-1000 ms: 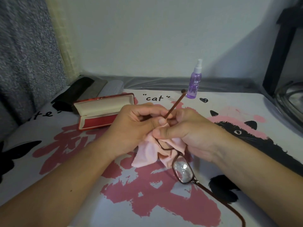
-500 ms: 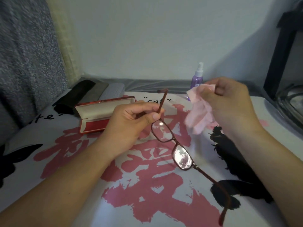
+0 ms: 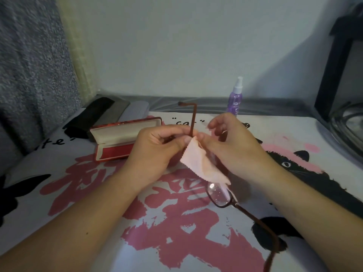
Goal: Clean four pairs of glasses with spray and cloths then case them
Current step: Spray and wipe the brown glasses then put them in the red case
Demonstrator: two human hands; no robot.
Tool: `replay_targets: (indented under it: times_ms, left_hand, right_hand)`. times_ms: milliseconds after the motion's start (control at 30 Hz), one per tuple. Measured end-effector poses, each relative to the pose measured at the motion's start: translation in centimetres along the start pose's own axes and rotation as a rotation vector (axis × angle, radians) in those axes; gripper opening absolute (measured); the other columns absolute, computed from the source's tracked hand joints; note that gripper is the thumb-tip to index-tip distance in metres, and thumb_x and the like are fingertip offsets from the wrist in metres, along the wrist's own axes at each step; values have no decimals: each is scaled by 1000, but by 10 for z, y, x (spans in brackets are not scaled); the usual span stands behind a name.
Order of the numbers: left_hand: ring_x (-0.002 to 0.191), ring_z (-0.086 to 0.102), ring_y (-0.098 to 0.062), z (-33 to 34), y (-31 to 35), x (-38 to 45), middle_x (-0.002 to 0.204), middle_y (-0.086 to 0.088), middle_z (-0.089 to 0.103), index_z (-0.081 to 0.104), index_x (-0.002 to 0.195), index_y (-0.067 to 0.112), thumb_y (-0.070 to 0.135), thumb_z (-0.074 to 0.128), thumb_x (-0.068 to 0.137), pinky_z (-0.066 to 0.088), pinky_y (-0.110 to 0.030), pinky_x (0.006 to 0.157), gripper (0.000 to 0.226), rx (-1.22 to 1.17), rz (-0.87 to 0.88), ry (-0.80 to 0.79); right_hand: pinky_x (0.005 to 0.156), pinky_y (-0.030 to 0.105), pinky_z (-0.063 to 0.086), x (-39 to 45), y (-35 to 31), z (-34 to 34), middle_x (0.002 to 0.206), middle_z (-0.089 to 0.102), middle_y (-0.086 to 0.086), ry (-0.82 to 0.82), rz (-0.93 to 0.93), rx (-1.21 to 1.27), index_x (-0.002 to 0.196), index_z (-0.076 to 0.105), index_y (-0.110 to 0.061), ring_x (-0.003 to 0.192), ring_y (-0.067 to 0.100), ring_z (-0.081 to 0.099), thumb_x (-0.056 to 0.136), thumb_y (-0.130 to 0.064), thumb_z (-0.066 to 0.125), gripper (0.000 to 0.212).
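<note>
At frame centre the left hand (image 3: 155,152) pinches the brown glasses (image 3: 221,197) by one upright temple, while the right hand (image 3: 233,148) pinches the pink cloth (image 3: 198,163) against the covered lens. The open red case (image 3: 121,138) waits at centre left. Held only by that temple, the frame could twist at the hinge or slip under wiping pressure.

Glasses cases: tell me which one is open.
The red hard glasses case, lid up showing cream lining; the black, dark grey and light grey cases behind it are closed.
</note>
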State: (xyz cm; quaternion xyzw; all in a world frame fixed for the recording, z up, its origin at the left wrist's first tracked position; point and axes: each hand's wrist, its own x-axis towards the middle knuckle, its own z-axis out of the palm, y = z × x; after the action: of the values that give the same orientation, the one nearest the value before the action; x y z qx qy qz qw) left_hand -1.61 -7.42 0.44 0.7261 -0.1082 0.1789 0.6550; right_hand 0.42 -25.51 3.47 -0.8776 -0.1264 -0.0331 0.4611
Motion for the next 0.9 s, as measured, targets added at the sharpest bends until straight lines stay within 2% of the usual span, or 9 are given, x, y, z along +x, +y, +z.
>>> replay_targets:
  times_ms: [33,100,167,267,433,533,667,767,900]
  left_hand:
    - [86,73,-14,-1,2,0,97,-10,78,78,102,5,-2,70,86,54,-20,77,19,-1,-3,-7]
    - [83,72,-7,-1,4,-1,93,-1,78,78,96,13,-3,70,86,53,-16,75,20,7,11,-27]
    - [77,70,-3,-2,4,-2,87,4,77,77,95,13,-4,70,85,52,-14,71,21,10,25,-39]
    - [78,69,-3,-2,3,-2,89,2,76,77,98,7,-4,71,85,51,-12,66,19,24,39,-45]
    - [86,71,-9,-2,2,-1,92,-2,77,77,99,3,-4,72,85,54,-16,75,17,37,42,-39]
    - [88,72,-10,-3,2,-1,93,-4,77,77,99,4,-4,71,85,54,-17,77,18,43,48,-49]
    - [78,69,-5,-1,3,-4,90,-4,75,76,102,0,1,72,83,51,-13,59,19,3,13,-64]
    - [75,68,-3,1,5,-5,88,-3,74,74,104,0,11,71,76,50,-12,62,30,-45,24,-82]
    - [87,71,-15,-1,3,-3,96,-17,74,75,105,0,13,72,76,56,-21,81,32,3,70,-65]
  right_hand:
    - [56,17,45,0,-1,-3,97,61,-6,26,-9,-16,107,55,-29,72,2,60,91,-47,67,26]
    - [61,27,50,1,-1,-11,83,64,-2,-10,-8,49,102,60,-26,66,10,62,94,-45,64,21]
    - [62,32,52,-2,-2,-19,73,67,9,-248,59,156,95,67,-15,61,15,61,97,-33,64,19]
    - [57,21,51,-6,1,-21,80,67,11,-539,129,270,95,73,-5,63,14,60,94,-16,68,11]
    - [76,29,53,0,7,-18,104,71,27,-516,170,370,102,74,-6,85,22,65,88,-4,73,15]
    - [74,28,54,2,10,-20,105,71,22,-509,186,432,103,73,-5,91,25,64,85,1,73,19]
    - [68,26,56,5,10,-19,87,68,12,-456,187,596,98,71,-5,78,19,66,76,1,75,23]
    - [61,24,56,5,9,-17,83,71,7,-425,207,791,97,68,-5,71,16,66,71,-4,72,26]
    - [72,30,58,4,8,-19,90,72,13,-509,108,902,99,74,-6,78,21,67,86,-2,62,18]
